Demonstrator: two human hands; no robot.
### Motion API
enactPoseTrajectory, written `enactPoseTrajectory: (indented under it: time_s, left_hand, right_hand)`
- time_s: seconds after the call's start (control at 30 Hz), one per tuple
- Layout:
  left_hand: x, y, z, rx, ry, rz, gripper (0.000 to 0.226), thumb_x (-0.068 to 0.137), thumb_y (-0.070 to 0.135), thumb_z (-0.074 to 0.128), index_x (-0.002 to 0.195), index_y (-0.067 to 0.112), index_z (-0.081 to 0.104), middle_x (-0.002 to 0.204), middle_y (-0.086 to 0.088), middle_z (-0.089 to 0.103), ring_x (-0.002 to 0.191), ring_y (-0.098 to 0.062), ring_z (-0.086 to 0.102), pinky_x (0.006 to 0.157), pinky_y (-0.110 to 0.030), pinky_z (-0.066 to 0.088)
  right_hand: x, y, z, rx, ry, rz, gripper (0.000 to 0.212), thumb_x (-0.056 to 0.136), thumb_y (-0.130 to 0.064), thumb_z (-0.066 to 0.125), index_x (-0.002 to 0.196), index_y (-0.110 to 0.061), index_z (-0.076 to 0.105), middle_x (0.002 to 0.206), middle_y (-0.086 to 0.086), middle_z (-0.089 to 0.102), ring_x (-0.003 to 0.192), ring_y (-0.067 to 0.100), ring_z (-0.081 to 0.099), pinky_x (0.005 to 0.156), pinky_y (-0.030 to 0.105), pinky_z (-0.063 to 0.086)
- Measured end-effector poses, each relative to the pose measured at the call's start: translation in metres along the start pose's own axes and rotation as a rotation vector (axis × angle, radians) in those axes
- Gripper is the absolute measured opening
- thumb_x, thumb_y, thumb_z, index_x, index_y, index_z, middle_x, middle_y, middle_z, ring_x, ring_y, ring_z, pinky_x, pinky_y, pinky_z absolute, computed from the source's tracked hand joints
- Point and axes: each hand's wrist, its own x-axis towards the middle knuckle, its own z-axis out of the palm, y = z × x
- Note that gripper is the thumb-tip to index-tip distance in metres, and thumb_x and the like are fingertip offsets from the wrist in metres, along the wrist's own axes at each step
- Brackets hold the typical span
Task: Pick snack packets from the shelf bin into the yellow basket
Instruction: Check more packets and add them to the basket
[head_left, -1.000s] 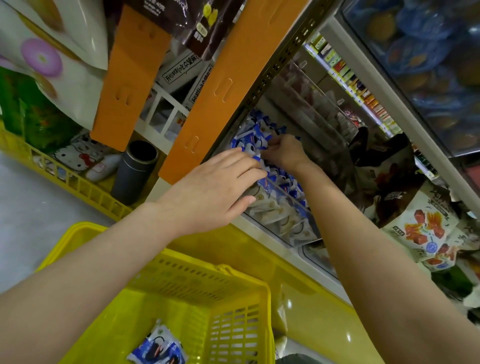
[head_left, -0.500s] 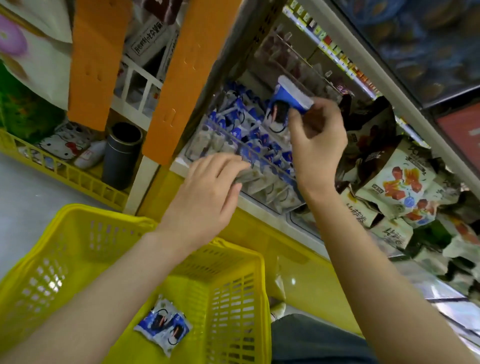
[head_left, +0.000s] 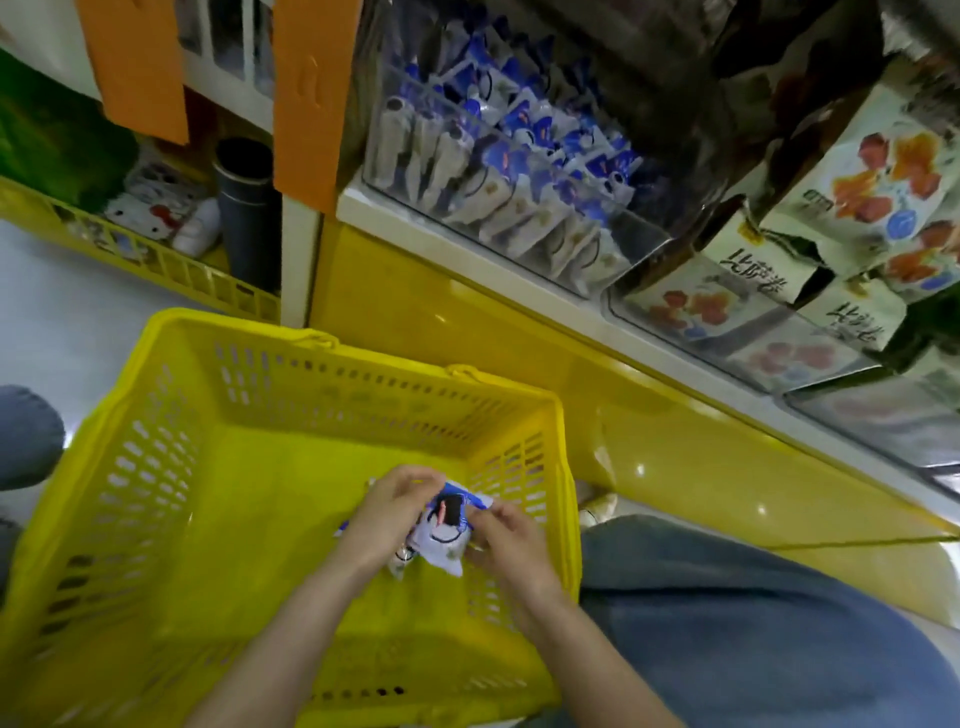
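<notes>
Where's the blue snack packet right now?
Head view, lower centre: the snack packet is held by left hand and right hand inside the yellow basket, right side.

I'm holding both bare forearms up from the lower edge of view, angling them inward so the wrists are sitting close together. My left hand (head_left: 387, 512) is curling its fingers over the top of one snack packet (head_left: 441, 535), knuckles facing up. My right hand (head_left: 511, 540) is pinching the packet's opposite side with bent fingers.
</notes>
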Motion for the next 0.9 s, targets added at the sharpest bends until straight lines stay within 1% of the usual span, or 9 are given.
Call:
enactPoseTrajectory:
  time_s: [0.13, 0.27, 0.33, 0.43, 0.53, 0.67, 0.73, 0.83, 0.9]
  left_hand:
    - [-0.003, -0.021, -0.006, 0.035, -0.031, -0.147, 0.031, 0.089, 0.008, 0.058, 0.119, -0.001, 0.055, 0.114, -0.018, 0.061, 0.095, -0.022, 0.058, 0.068, -0.025, 0.044]
    - [-0.007, -0.029, -0.009, 0.078, -0.086, -0.133, 0.025, 0.087, -0.002, 0.057, 0.112, -0.005, 0.057, 0.103, -0.015, 0.064, 0.084, -0.020, 0.060, 0.056, -0.015, 0.045]
    - [-0.007, -0.031, -0.006, 0.106, -0.066, -0.094, 0.022, 0.090, 0.004, 0.056, 0.108, -0.008, 0.056, 0.096, -0.016, 0.059, 0.080, -0.020, 0.057, 0.058, -0.018, 0.044]
    - [-0.008, -0.036, -0.003, 0.119, -0.030, -0.040, 0.027, 0.094, 0.016, 0.051, 0.101, -0.011, 0.052, 0.093, -0.021, 0.055, 0.085, -0.023, 0.056, 0.067, -0.030, 0.042]
    - [-0.007, -0.041, -0.003, 0.057, -0.003, -0.062, 0.021, 0.095, 0.019, 0.050, 0.098, -0.001, 0.056, 0.091, -0.018, 0.061, 0.078, -0.021, 0.062, 0.061, -0.027, 0.048]
    - [-0.005, -0.046, -0.002, -0.026, 0.022, -0.168, 0.019, 0.094, 0.021, 0.052, 0.099, 0.004, 0.058, 0.092, -0.015, 0.063, 0.076, -0.019, 0.062, 0.062, -0.027, 0.048]
    - [-0.006, -0.049, -0.005, -0.056, -0.010, -0.197, 0.022, 0.092, 0.028, 0.055, 0.098, 0.007, 0.057, 0.091, -0.011, 0.065, 0.076, -0.019, 0.063, 0.064, -0.028, 0.047]
    - [-0.008, -0.051, -0.008, -0.043, -0.155, -0.203, 0.025, 0.087, 0.030, 0.061, 0.101, 0.009, 0.059, 0.086, -0.007, 0.066, 0.071, -0.016, 0.063, 0.064, -0.027, 0.052]
    - [-0.007, -0.054, -0.006, -0.086, -0.113, -0.137, 0.023, 0.087, 0.021, 0.063, 0.104, 0.006, 0.059, 0.090, -0.009, 0.067, 0.075, -0.017, 0.062, 0.063, -0.025, 0.055]
  right_hand:
    - [0.007, 0.023, -0.001, 0.020, -0.136, 0.137, 0.016, 0.095, -0.015, 0.051, 0.086, -0.008, 0.063, 0.077, 0.001, 0.070, 0.067, 0.008, 0.067, 0.056, 0.020, 0.052]
    - [0.016, 0.034, 0.003, -0.223, 0.011, -0.032, 0.027, 0.091, -0.017, 0.058, 0.094, 0.010, 0.059, 0.080, 0.025, 0.056, 0.077, 0.022, 0.060, 0.068, 0.040, 0.056]
    - [0.018, 0.037, 0.002, -0.318, 0.053, -0.144, 0.014, 0.088, -0.011, 0.061, 0.081, 0.001, 0.059, 0.073, 0.014, 0.056, 0.079, 0.024, 0.057, 0.075, 0.046, 0.052]
    - [0.018, 0.040, 0.001, -0.388, 0.029, -0.249, 0.011, 0.086, -0.012, 0.064, 0.079, -0.018, 0.058, 0.074, -0.002, 0.060, 0.076, 0.019, 0.061, 0.071, 0.035, 0.051]
    - [0.015, 0.045, 0.000, -0.628, 0.035, -0.468, 0.005, 0.087, -0.022, 0.064, 0.085, -0.018, 0.063, 0.081, -0.006, 0.061, 0.077, 0.006, 0.056, 0.064, 0.011, 0.041]
    - [0.016, 0.047, -0.003, -0.863, 0.016, -0.596, 0.017, 0.089, -0.030, 0.060, 0.094, -0.015, 0.065, 0.092, -0.003, 0.061, 0.076, -0.001, 0.048, 0.063, 0.008, 0.037]
    - [0.016, 0.045, -0.003, -0.780, 0.078, -0.551, 0.015, 0.088, -0.027, 0.061, 0.092, -0.013, 0.064, 0.089, -0.001, 0.064, 0.074, 0.004, 0.054, 0.060, 0.009, 0.038]
    - [0.018, 0.039, -0.004, -0.479, 0.228, -0.388, 0.013, 0.090, -0.019, 0.059, 0.090, -0.006, 0.060, 0.084, 0.006, 0.062, 0.070, 0.016, 0.062, 0.059, 0.024, 0.052]
    - [0.018, 0.032, -0.006, -0.246, 0.215, -0.249, 0.013, 0.091, -0.013, 0.057, 0.094, 0.000, 0.056, 0.085, 0.011, 0.058, 0.066, 0.009, 0.061, 0.052, 0.019, 0.053]
